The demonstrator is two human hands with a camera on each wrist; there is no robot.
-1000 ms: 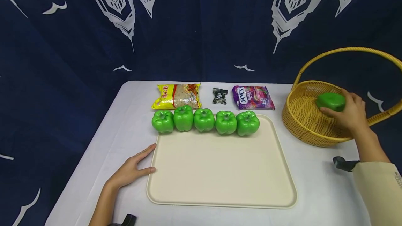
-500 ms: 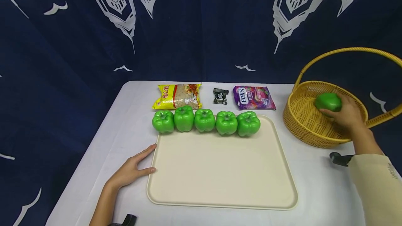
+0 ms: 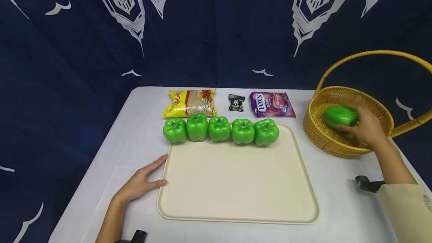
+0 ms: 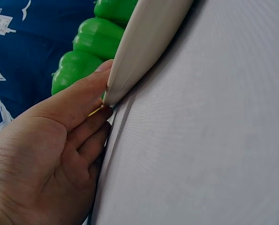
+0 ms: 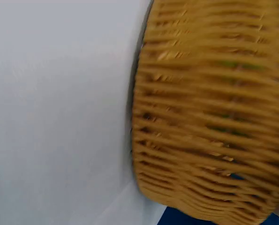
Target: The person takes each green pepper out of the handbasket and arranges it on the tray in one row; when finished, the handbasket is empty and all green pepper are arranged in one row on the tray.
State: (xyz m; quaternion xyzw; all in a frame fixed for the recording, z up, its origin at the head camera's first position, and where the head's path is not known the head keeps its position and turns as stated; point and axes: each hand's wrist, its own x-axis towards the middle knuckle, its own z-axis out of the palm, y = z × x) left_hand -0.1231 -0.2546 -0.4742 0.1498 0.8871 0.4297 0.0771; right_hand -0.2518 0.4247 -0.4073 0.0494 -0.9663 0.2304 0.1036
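A green bell pepper [image 3: 340,117] is gripped in my right hand [image 3: 368,127], inside the round wicker basket [image 3: 318,138] on the right. In the right wrist view the basket's woven wall [image 5: 191,108] hides most of the hand and pepper. My left hand [image 3: 138,186] touches the left edge of the cream tray [image 3: 236,183]. Its fingers are extended, and the thumb lies against the rim; the left wrist view shows this from close up [image 4: 50,131]. Several green bell peppers [image 3: 219,129] stand in a row along the tray's far edge.
Behind the peppers lie a yellow food packet [image 3: 190,103], a small black wrapper [image 3: 236,102] and a purple Fox's candy bag [image 3: 272,104]. The basket's tall arched handle [image 3: 378,53] rises over its bowl. A dark blue patterned curtain [image 3: 216,29] hangs behind the white table.
The right hand has shifted left within the basket, taking the bell pepper lower and further left. The left hand, tray and row of peppers stay where they were.
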